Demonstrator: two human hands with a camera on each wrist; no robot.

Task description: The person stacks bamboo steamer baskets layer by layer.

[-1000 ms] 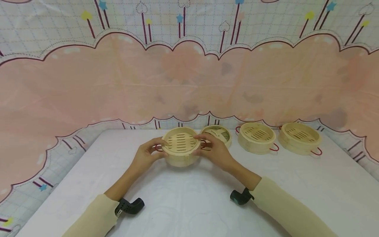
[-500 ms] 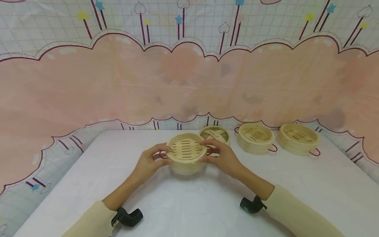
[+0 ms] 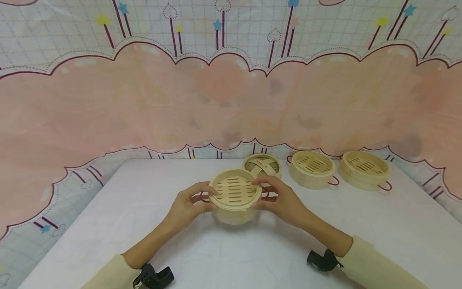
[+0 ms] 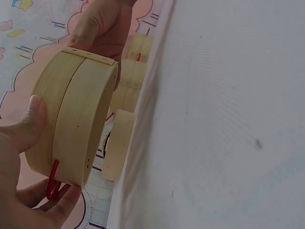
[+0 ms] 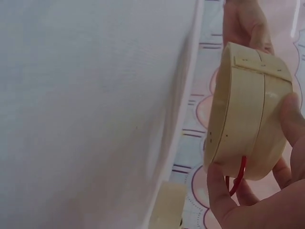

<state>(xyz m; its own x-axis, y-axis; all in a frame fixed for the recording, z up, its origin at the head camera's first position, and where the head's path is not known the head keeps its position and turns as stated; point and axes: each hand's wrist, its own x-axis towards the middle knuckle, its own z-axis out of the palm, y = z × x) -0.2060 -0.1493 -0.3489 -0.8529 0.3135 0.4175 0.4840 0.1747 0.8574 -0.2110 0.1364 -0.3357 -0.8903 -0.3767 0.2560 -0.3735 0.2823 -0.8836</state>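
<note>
A round bamboo steamer basket (image 3: pixel 235 196) with a slatted floor and red wire side handles is lifted just above the white table (image 3: pixel 379 233). My left hand (image 3: pixel 193 202) grips its left side, thumb on the rim, fingers under the red handle (image 4: pixel 51 180). My right hand (image 3: pixel 279 197) grips the right side the same way. The left wrist view shows the basket's wall (image 4: pixel 71 119) with a seam, clear of the table. In the right wrist view the basket (image 5: pixel 248 114) hangs off the surface, its red handle (image 5: pixel 238 174) between my fingers.
Behind the held basket lies a woven bamboo lid (image 3: pixel 262 165). Two more steamer baskets (image 3: pixel 312 168) (image 3: pixel 365 168) with red handles stand in a row at the back right. A pink patterned cloth backdrop (image 3: pixel 144 100) rises behind the table.
Both hands have brought the basket toward me and slightly right, lifting it away from the lid. The row at the back has not moved.
</note>
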